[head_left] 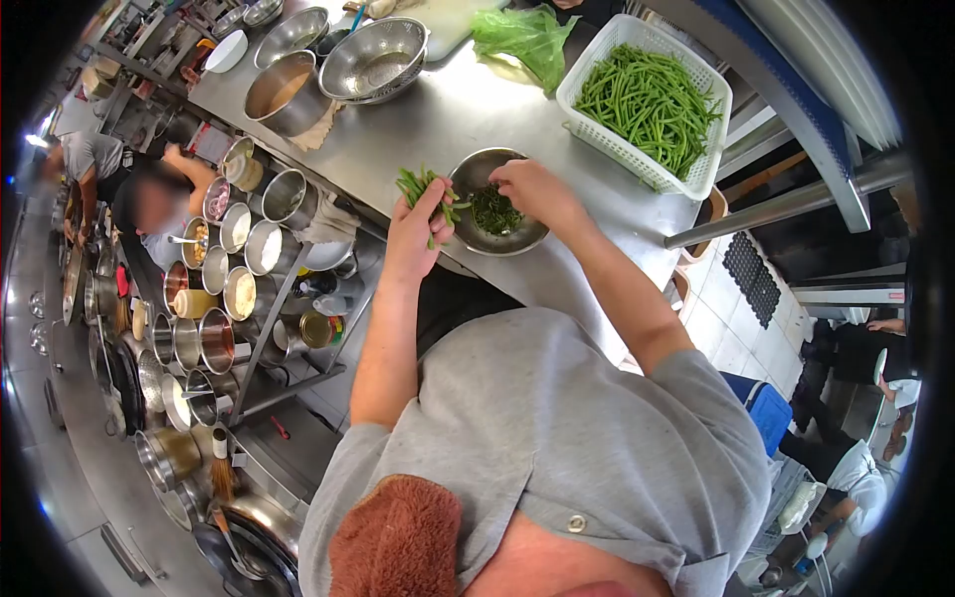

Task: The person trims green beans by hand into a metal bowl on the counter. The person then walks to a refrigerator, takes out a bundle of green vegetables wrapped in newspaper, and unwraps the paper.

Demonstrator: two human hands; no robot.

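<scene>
Evidently, in the head view, the person's left hand (416,227) is curled around a bunch of slim green beans (410,183), just beside a round silver metal bowl (477,169). The right hand (542,197) bends its fingers over the dark-green scraps (497,216) inside; whether they grip anything cannot be told. Should the left grip loosen, jutting beans could slip among the scraps. Count: two hands, one scrap bowl, one white perforated plastic basket (605,142) of beans too overlapped to number.
</scene>
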